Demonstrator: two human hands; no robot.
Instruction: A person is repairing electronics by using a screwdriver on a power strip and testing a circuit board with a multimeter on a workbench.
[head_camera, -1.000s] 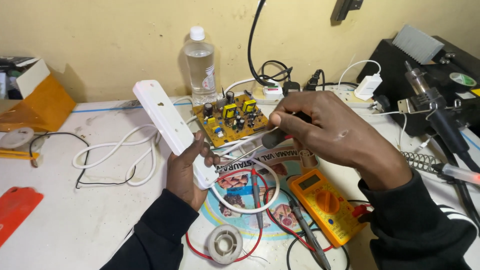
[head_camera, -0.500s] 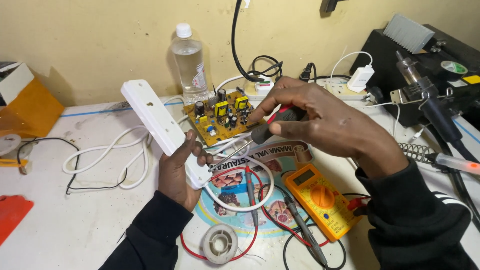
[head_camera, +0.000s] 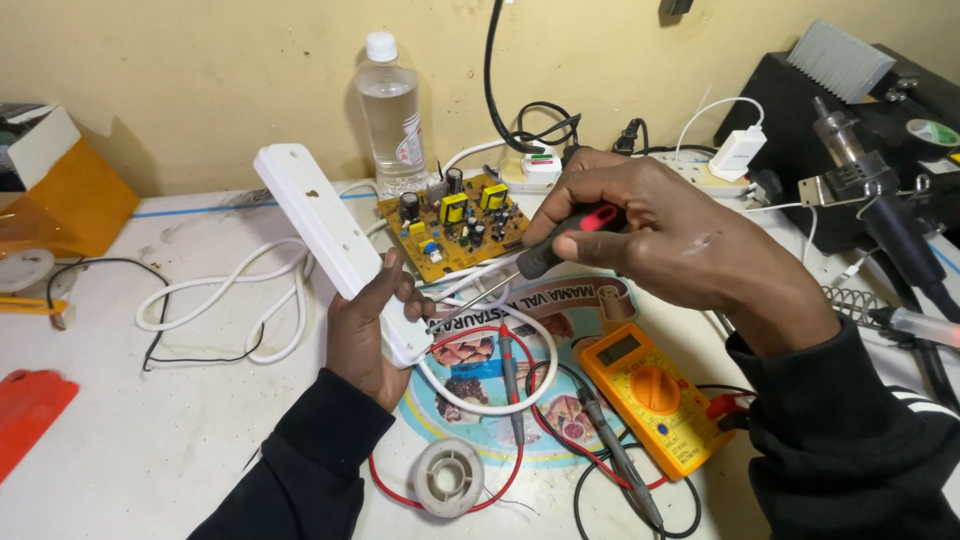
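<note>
L hand (head_camera: 368, 335) grips white power strip (head_camera: 330, 240) w/ its top end tilted toward tabletop's (head_camera: 150, 430) far-left corner. R hand (head_camera: 660, 240) grips screwdriver (head_camera: 555, 250), tip at strip's lower end, just beside L fingers.

Left hand (head_camera: 365, 335) covering the lower end of the white power strip (head_camera: 325, 235); underside facing away, unreadable. Right hand (head_camera: 660, 235) hiding most of the screwdriver (head_camera: 560, 245) handle; tip contact beside the strip too small to confirm. Orange box (head_camera: 60, 200) and red object (head_camera: 25, 415) running off the left edge. Hot-air station (head_camera: 870, 110) cropping at right.
</note>
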